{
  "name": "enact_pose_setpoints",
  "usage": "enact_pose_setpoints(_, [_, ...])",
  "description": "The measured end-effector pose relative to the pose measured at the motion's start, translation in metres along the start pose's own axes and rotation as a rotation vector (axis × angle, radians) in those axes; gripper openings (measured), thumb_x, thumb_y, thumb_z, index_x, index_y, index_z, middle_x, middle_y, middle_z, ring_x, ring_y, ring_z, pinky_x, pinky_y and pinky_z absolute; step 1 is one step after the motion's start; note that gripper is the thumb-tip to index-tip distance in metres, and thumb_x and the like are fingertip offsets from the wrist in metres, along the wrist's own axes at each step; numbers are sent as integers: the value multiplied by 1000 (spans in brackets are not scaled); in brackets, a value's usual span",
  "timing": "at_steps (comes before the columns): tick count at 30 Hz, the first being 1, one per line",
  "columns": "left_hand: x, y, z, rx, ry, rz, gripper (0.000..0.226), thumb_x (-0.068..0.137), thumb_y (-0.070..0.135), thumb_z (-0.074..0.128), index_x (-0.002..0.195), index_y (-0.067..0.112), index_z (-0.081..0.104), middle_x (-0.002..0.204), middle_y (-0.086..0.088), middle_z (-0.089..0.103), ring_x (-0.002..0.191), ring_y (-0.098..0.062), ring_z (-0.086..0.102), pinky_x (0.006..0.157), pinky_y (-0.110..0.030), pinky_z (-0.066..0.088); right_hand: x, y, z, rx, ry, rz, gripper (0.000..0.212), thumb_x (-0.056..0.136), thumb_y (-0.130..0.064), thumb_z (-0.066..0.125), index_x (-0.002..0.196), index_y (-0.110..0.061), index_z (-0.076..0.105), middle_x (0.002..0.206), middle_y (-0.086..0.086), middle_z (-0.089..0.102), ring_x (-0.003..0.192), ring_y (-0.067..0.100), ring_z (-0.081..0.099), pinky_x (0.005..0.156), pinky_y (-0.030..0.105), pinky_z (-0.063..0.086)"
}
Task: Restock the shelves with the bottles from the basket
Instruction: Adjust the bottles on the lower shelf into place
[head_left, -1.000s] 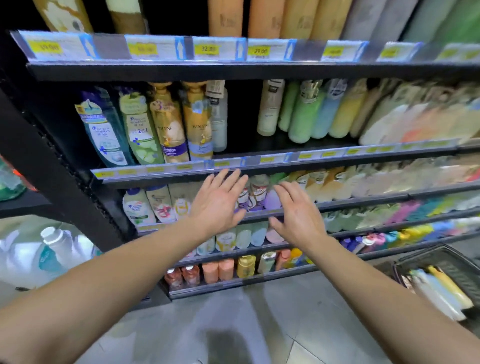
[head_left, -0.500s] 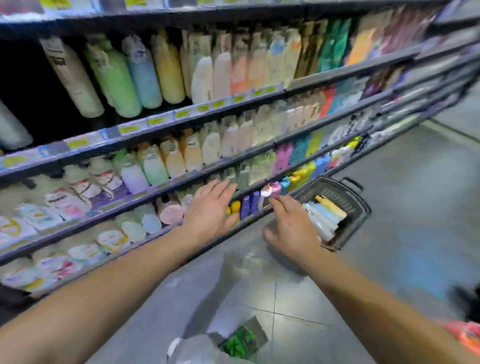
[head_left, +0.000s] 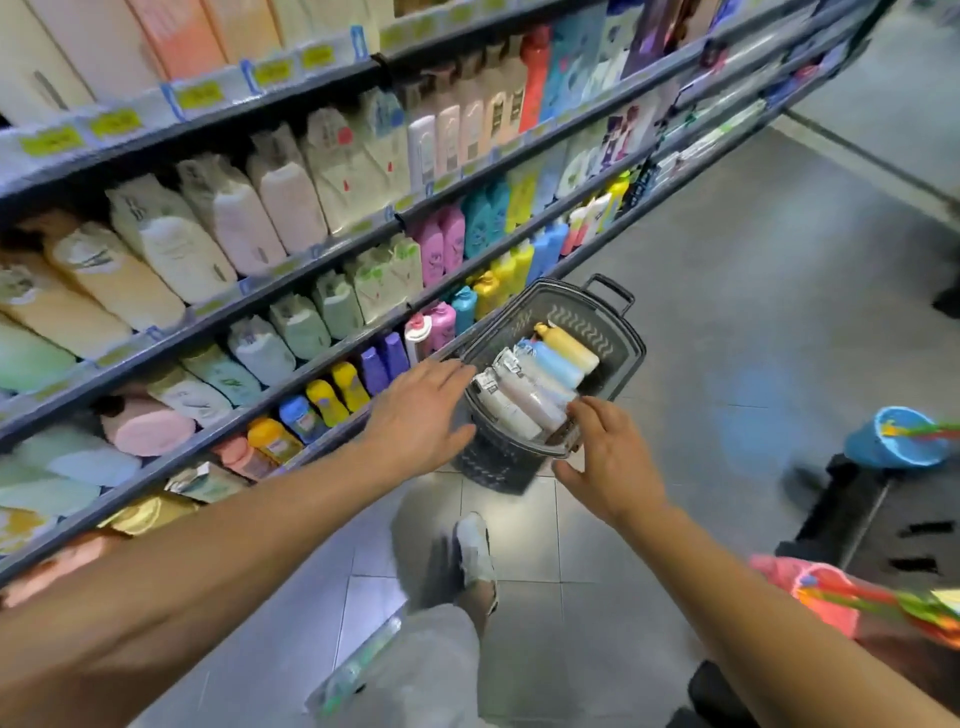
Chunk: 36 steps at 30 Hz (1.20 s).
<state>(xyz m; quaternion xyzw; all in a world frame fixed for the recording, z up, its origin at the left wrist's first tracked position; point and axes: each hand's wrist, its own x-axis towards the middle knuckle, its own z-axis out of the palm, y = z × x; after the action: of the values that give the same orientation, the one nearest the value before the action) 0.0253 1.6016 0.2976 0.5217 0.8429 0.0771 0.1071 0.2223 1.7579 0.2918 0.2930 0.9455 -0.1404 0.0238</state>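
Basket (head_left: 618, 332) sits on the floor tight against the bottom shelf (head_left: 363, 415), handle end away from me, so bottles travel a short way from it to the racks. Bottles (head_left: 540, 379) lie flat, side by side inside, caps pointing toward the shelving; they look to be stacked that way so a body can be grabbed from above. I count a yellow one (head_left: 571, 344) at the far end, a blue one next, then pale white and beige ones nearest me.

My left hand (head_left: 423, 415) hangs over the near left rim, fingers straight and spread, holding nothing. My right hand (head_left: 610, 457) is at the near right rim, fingers loosely bent, thumb out, also empty; fingertips are just beside the nearest pale bottle, contact unclear through blur.

I judge this as the reach for a pick, nothing lifted yet. Shelves (head_left: 291, 260) above are mostly full, so the target gap isn't visible from here. Foot (head_left: 475, 556) is planted just short of the basket.
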Motion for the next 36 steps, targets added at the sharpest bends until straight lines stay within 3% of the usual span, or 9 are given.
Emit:
enact_pose_setpoints(6, [94,4,27,-26,-88,-42,73,88,39,67,149,10,40,151,-14,43,134,-34,44,112,-41,32,85,70,10,3,-112,-20,72,82,-36,73,142,-6,47,143,14,47,131,35,42,112,42,36])
enact_pose_setpoints(11, [150,2,61,-121,-171,-159,75,92,42,59,155,17,28,161,-5,29,145,-25,29,119,-36,23,142,115,31,7,-236,-24,76,85,-44,67,148,-12,39,150,9,40,139,29,34,116,37,25])
enact_pose_setpoints(17, [211,3,115,-274,-236,-345,74,91,38,63,154,20,30,160,-5,31,145,-25,27,118,-36,23,217,167,71,56,-397,-41,75,85,-38,69,148,-12,37,152,9,36,139,30,33,115,36,29])
enact_pose_setpoints(25, [285,8,227,-394,-237,-656,72,92,37,61,153,15,30,157,-4,35,141,-27,31,114,-37,29,321,235,164,116,-586,-127,64,83,-30,71,137,-6,46,134,12,47,122,34,45,104,39,41])
enact_pose_setpoints(31, [326,1,321,-512,-293,-860,76,94,42,59,156,19,22,160,-4,29,145,-26,25,116,-36,24,377,265,248,145,-640,-149,69,79,-25,77,137,-1,48,135,17,50,120,38,49,103,41,40])
enact_pose_setpoints(36, [352,3,390,-701,-222,-1055,81,93,37,63,157,20,17,157,-7,32,142,-27,32,113,-39,29,411,274,313,186,-646,-113,71,80,-24,77,139,-1,46,135,18,50,122,36,48,105,37,34])
